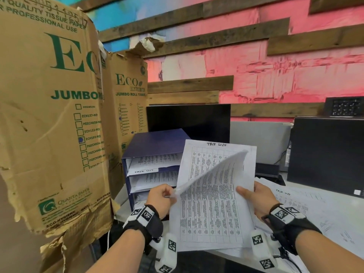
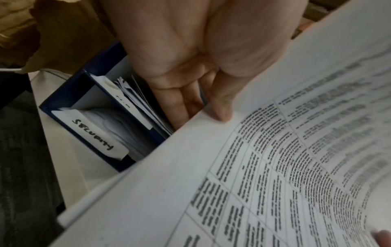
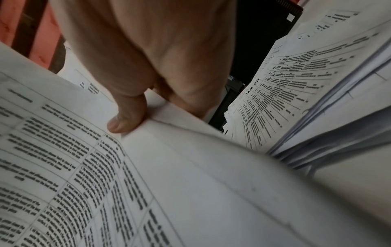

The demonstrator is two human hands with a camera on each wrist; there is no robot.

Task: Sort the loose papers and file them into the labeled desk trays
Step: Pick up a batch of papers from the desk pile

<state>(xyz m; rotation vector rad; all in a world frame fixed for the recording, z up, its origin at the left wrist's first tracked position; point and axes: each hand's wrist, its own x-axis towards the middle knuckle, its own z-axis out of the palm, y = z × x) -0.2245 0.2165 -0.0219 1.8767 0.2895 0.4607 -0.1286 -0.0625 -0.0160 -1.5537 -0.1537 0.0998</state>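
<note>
I hold a stack of printed table sheets (image 1: 212, 203) upright in front of me; the rear sheet is headed "TASK LIST". My left hand (image 1: 160, 198) pinches the left edge of the top sheet (image 1: 212, 170), which curls away from the stack. In the left wrist view its thumb (image 2: 220, 110) lies on the sheet (image 2: 275, 167). My right hand (image 1: 256, 196) grips the stack's right edge, thumb (image 3: 127, 117) on the front of the stack (image 3: 190, 183). The blue desk tray unit (image 1: 153, 142) stands behind the left hand, its shelves holding papers, with labels "TASK LIST" (image 1: 146, 171) and "SECURITY" (image 2: 93, 135).
Loose printed sheets (image 1: 307, 205) are spread over the white desk at right. Tall cardboard boxes (image 1: 49, 115) stand close at left. A dark monitor (image 1: 189, 121) is behind the tray unit, and a black computer case (image 1: 327, 154) stands at the right.
</note>
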